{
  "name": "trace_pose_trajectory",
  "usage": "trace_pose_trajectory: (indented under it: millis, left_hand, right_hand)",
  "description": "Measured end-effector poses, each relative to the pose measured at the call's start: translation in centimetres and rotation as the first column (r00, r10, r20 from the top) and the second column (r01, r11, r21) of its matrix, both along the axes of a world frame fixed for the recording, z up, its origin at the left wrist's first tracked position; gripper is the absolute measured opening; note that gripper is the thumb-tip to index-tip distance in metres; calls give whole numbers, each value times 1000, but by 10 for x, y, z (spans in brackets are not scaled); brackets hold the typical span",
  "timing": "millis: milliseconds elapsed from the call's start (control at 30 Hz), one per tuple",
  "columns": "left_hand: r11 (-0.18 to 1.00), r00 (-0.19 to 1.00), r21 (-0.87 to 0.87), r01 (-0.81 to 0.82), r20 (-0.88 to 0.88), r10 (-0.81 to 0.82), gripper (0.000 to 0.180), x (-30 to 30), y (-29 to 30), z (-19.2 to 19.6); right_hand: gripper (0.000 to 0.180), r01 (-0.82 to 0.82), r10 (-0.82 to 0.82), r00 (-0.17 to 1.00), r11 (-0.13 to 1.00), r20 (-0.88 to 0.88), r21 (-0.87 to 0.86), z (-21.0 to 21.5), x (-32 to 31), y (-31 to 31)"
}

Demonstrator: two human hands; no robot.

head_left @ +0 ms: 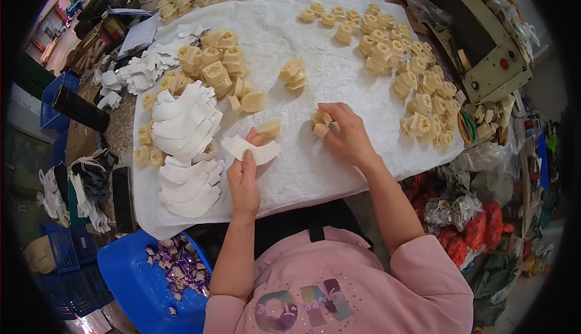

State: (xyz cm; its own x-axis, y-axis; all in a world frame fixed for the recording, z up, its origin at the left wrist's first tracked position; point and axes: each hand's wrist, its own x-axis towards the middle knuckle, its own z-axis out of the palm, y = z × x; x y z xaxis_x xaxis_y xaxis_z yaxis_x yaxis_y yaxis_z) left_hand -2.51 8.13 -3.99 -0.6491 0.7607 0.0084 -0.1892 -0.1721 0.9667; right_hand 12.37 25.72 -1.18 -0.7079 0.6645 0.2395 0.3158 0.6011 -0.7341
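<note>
My left hand [244, 179] pinches a curved white flat piece [254, 151] between thumb and fingers. Just behind its fingertips is a beige curved piece [270, 128]; whether the fingers touch it I cannot tell. To the right, my right hand [348, 131] is closed on a small beige cup-shaped piece [320, 129], low over the white sheet [296, 179]. Beyond the hands stands a short stack of beige cup-shaped pieces [293, 75]. Left of my left hand lie overlapping curved white pieces [189, 119], with a heap of beige pieces [215, 67] behind them.
More beige stacks [430, 92] line the sheet's right side and far edge. A black cylinder [80, 109] and a dark phone [123, 198] lie at the left. Below them is a blue tub [130, 273] with purple-wrapped bits. A green metal machine [499, 70] stands at the right.
</note>
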Motion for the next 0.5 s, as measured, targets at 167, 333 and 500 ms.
trace_pose_trajectory:
  millis: [167, 333, 500]
  left_hand:
    - [999, 990, 15, -40, 135, 38, 42, 4, -12, 6]
    - [999, 996, -3, -53, -78, 53, 39, 5, -20, 1]
    - [997, 997, -14, -77, -14, 77, 40, 15, -27, 10]
  right_hand:
    - [36, 96, -101, 990, 994, 99, 48, 15, -8, -18]
    - [30, 167, -214, 917, 972, 336, 165, 24, -6, -20]
    - [31, 129, -188, 958, 958, 217, 258, -2, 31, -21]
